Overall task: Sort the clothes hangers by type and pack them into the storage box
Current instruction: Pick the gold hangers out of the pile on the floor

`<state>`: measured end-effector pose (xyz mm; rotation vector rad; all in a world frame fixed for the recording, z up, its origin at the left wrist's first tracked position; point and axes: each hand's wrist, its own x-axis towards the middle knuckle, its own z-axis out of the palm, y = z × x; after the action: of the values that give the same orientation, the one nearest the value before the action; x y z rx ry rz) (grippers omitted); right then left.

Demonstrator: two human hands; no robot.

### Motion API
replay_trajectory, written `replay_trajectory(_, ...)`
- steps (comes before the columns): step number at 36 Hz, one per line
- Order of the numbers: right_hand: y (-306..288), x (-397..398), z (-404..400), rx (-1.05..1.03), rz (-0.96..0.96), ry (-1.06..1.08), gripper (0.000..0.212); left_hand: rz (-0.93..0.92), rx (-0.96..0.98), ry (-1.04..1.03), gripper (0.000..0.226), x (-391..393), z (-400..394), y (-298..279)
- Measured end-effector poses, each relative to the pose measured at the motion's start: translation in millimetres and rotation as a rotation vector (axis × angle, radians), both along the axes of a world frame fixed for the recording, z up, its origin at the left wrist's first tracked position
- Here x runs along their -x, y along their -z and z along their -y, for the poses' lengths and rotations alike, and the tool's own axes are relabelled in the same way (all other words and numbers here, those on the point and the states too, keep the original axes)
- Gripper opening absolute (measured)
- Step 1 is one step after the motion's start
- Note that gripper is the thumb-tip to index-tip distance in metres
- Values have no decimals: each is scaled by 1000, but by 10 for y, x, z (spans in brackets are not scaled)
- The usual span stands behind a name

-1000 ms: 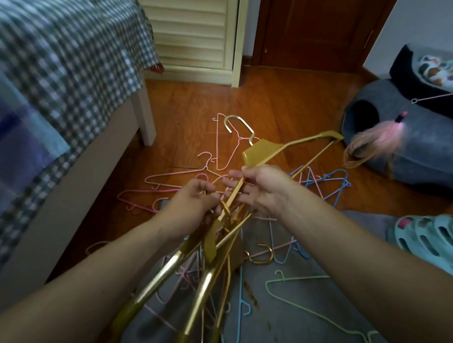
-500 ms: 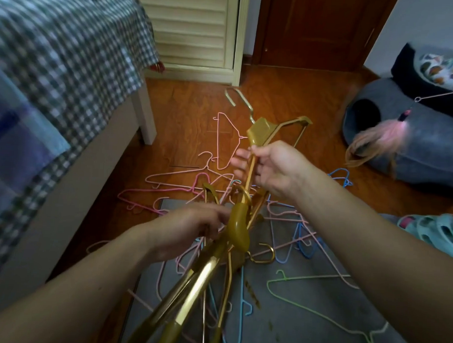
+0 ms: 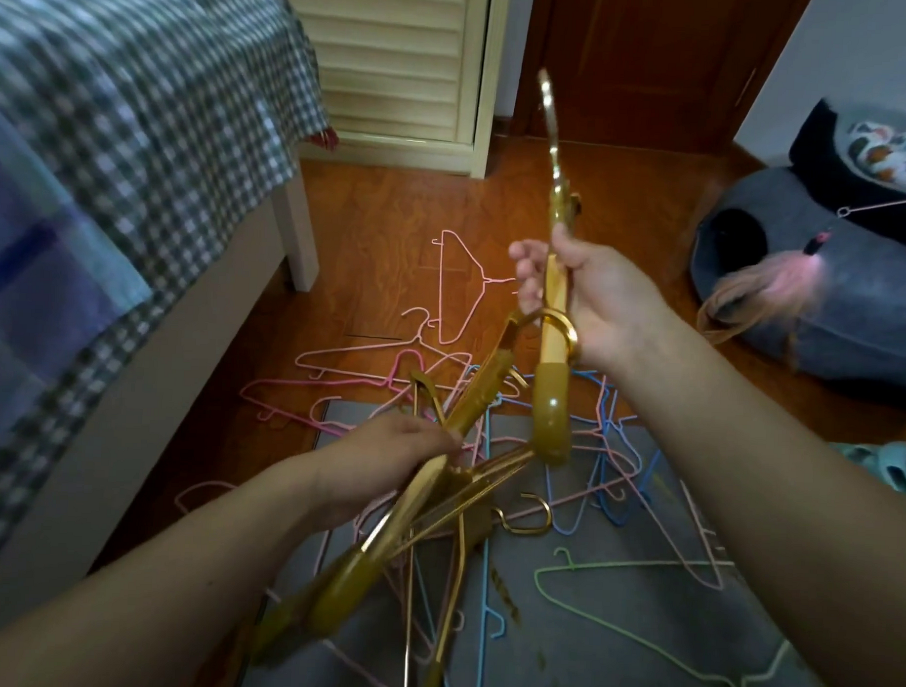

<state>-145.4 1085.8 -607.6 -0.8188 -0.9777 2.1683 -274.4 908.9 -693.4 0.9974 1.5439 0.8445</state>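
Overhead, right hand (image 3: 596, 302) grips one gold hanger (image 3: 550, 398); left hand (image 3: 385, 459) grips the gold bunch (image 3: 382, 541).

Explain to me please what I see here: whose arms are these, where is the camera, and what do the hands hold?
No machine is here. A person wears one camera on the head, looking down at their own arms. The right hand grips one gold hanger, raised almost upright with its hook toward the door. The left hand holds a bundle of gold hangers. On the wooden floor and a grey mat lie thin wire hangers in pink, blue and green. A bed with a checked cover stands at left. No storage box shows.
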Motion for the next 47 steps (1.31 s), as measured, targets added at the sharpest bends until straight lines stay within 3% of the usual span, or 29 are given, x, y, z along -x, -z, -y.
replay_trajectory(6, -12, -66, -95, -181, 264, 25, 29, -458, -77, -64, 31, 12, -9, 64)
replay_trajectory(10, 101, -50, -37, -177, 422, -31, 29, -753, -100, -153, 24, -50, -4, 77)
replay_trajectory(15, 260, 21, 81, -217, 597, -44, 31, -1255, -214, -139, 26, -40, 56, -64)
replay_trajectory(19, 385, 21, 71, -353, 765, -57, 37, -1450, -379, -86, 28, 4, 100, -57)
replay_trajectory(24, 553, 135, 136, -468, 876, -34, 35, -1537, -434, -62, 23, -25, 86, -5)
replay_trajectory(29, 748, 183, 161, -704, 1232, 22, 40, -1568, -399, -31, 27, -111, 96, -57)
replay_trajectory(34, 697, 65, 186, -1066, 1497, 159, 34, -1569, -304, -16, 20, -152, 82, -78)
replay_trajectory(40, 781, 88, 268, -1514, 1577, 148, 20, -1593, -219, 24, 24, -350, 69, -124)
replay_trajectory(47, 779, 314, 567, -1586, 1399, 126, 15, -1503, -39, -2, 24, -366, -63, 4)
